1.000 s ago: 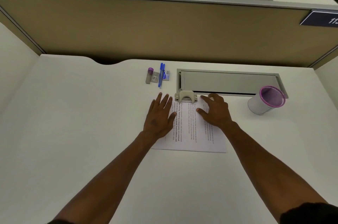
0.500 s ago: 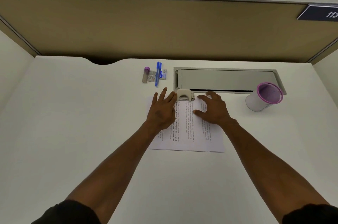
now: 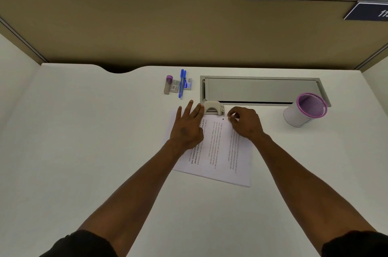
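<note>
A stack of printed paper [image 3: 220,151] is laid slightly askew on the white bench [image 3: 84,141]. Its far edge is met by a beige hole punch [image 3: 213,107], set at twelve o'clock from the stack. A small dark hole is seen in the top sheet just beside the punch.

The left hand [image 3: 186,128] is laid flat on the left part of the paper, so that much of the print there is covered. Its fingers [image 3: 190,107] are straight and spread apart, and the side of the punch is touched by the innermost one. The right hand [image 3: 246,123] is held over the right part of the paper with its fingers [image 3: 235,110] curled together. The far edge of the top sheet is pinched between thumb and forefinger, at three o'clock from the punch.

The punch is hemmed in at twelve o'clock by a long grey hatch [image 3: 260,89] sunk into the bench, whose near left corner is just behind it. At eleven o'clock from the punch, near the left fingertips, two blue pens [image 3: 182,83], a purple-capped tube [image 3: 168,85] and some small packets [image 3: 175,86] are laid side by side. At three o'clock from the hands, well apart, a purple-rimmed mesh cup [image 3: 306,110] is stood by the hatch's right end. The bench is closed off at twelve o'clock by a tan partition [image 3: 189,29].
</note>
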`<state>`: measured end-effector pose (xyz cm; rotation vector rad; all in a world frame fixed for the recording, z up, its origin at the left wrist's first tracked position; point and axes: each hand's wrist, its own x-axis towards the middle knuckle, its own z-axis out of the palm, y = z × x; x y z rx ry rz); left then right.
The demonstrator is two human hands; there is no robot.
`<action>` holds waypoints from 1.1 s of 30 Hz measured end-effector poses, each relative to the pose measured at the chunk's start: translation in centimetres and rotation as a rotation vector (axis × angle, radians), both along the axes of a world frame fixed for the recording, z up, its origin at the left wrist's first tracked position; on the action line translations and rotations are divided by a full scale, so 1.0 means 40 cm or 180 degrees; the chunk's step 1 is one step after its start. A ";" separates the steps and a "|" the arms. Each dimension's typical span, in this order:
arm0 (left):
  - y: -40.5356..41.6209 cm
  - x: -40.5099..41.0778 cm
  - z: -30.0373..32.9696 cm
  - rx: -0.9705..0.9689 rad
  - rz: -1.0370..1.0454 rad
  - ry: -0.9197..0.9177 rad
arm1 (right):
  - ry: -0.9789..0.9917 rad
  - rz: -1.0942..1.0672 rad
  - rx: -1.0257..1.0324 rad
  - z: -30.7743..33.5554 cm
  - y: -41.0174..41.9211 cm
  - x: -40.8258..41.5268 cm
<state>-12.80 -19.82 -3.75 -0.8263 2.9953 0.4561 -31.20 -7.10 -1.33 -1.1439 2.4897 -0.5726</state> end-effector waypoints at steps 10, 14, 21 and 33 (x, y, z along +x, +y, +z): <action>0.011 0.001 0.004 0.0011 0.0091 -0.0069 | -0.0570 0.0114 -0.0047 -0.002 0.038 0.006; 0.036 0.027 0.014 0.0291 0.0311 0.0335 | -0.0701 0.0254 -0.0045 0.001 0.065 0.029; 0.104 0.094 -0.005 0.0735 0.0337 0.0686 | -0.0820 0.0562 0.0058 0.011 0.100 0.072; 0.097 0.138 0.046 0.1585 0.0592 0.0301 | -0.0280 0.0489 -0.0233 0.067 0.130 0.124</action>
